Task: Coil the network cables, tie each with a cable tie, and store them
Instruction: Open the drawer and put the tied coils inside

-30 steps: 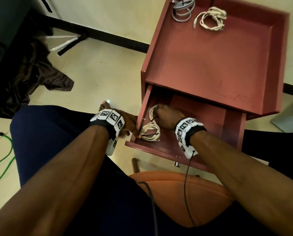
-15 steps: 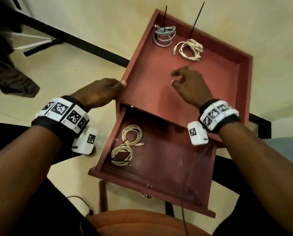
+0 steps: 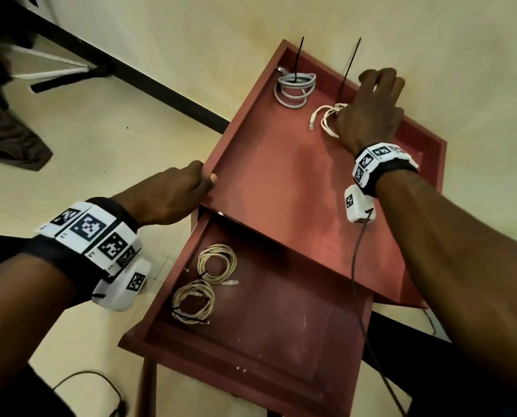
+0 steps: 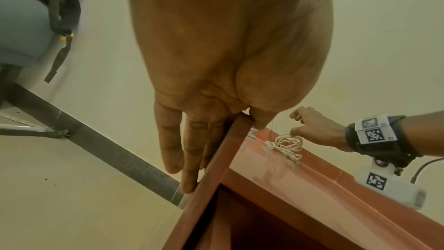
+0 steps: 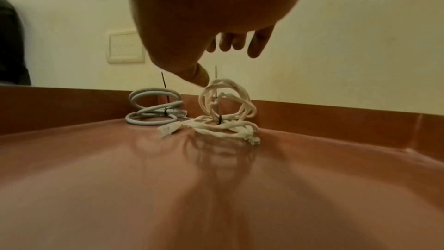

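Observation:
A white coiled cable (image 3: 323, 118) (image 5: 225, 121) with an upright black cable tie (image 3: 351, 61) lies at the back of the red table top (image 3: 281, 182). My right hand (image 3: 356, 97) (image 5: 223, 60) hovers over it with loose fingers, thumb tip at the top of the coil. To its left lies a grey coiled cable (image 3: 294, 91) (image 5: 153, 109), also tied. Two beige tied coils (image 3: 216, 261) (image 3: 194, 300) lie in the open drawer (image 3: 281, 326). My left hand (image 3: 206, 177) pinches the table top's left rim, its fingers (image 4: 173, 149) down the outside.
The table stands against a cream wall with a switch plate (image 5: 126, 47). A dark cloth (image 3: 7, 139) and a black skirting strip (image 3: 161, 88) are on the floor to the left. A thin wire (image 3: 359, 281) hangs from my right wrist across the drawer.
My right hand left the beige coil in the drawer and reached across the table top to the white cable at the back. My left hand rose from the drawer's side to the top's rim.

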